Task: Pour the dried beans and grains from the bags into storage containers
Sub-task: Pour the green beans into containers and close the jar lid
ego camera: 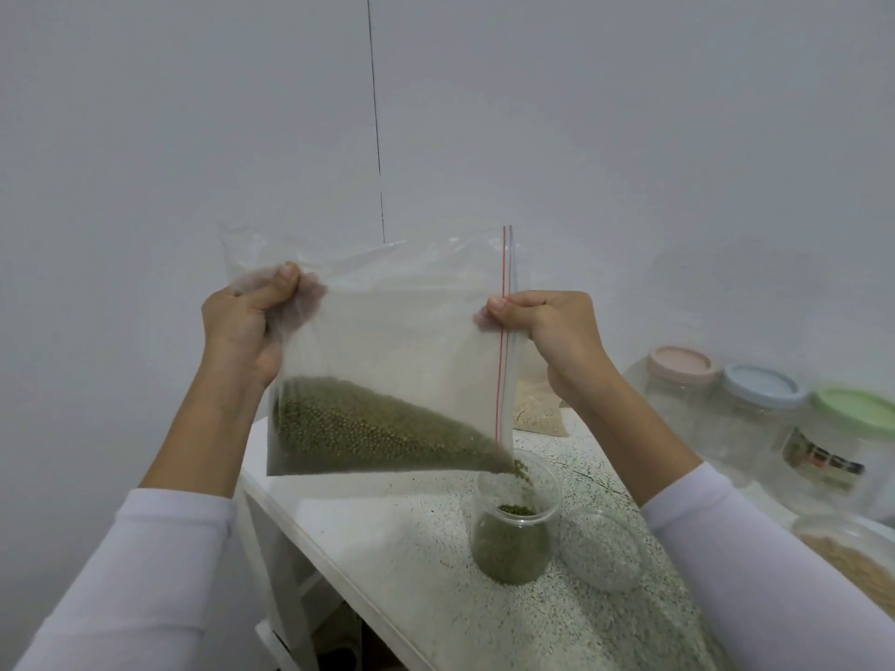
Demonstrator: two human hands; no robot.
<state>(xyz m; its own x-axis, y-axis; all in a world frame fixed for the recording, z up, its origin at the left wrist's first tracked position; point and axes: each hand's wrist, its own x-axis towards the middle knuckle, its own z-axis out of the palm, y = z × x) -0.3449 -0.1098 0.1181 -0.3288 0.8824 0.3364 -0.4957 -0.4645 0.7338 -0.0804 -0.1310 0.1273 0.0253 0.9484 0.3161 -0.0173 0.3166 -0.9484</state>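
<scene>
A clear zip bag (387, 331) of green mung beans (368, 428) hangs sideways above the speckled counter (411, 549). My left hand (247, 322) grips its bottom corner at the upper left. My right hand (542, 326) pinches the zip edge with the red line. Beans spill from the bag's lower right corner into an open clear jar (514, 525), which is partly filled with green beans. The jar's clear lid (603, 549) lies flat on the counter just right of it.
Three lidded jars stand at the right: pink lid (683, 365), blue lid (760, 386), green lid (857, 411). A bag of pale grain (537, 409) lies behind the zip bag. A container of tan grain (852, 559) sits at the right edge. The counter's front edge runs diagonally left.
</scene>
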